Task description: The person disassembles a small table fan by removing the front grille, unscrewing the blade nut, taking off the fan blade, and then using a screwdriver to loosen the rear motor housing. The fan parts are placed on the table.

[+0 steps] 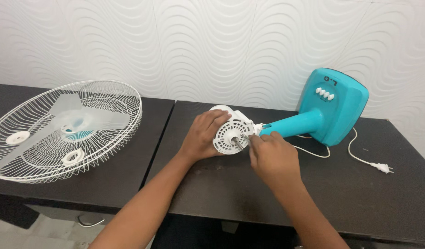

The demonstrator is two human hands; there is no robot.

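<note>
**Two hands on a stripped fan head**

Two dark tables stand side by side against a wavy white wall, and the action is on the right-hand one. Off to the left, well apart from the hands, a white wire guard lies dished upward like a bowl; inside it rest the pale translucent fan blade and two white round parts (what they are is hard to tell). Nothing stands between the person and the work.

On the right table the fan lies tipped over: its turquoise base stands on edge near the wall, the turquoise neck running left to the white motor housing, whose bare shaft points toward the camera. The left hand is clasped around the housing's left side, fingers over the top. The right hand pinches at the housing's right edge beside the shaft; whether it grips anything small cannot be told. A white cord trails right to its plug.
</note>
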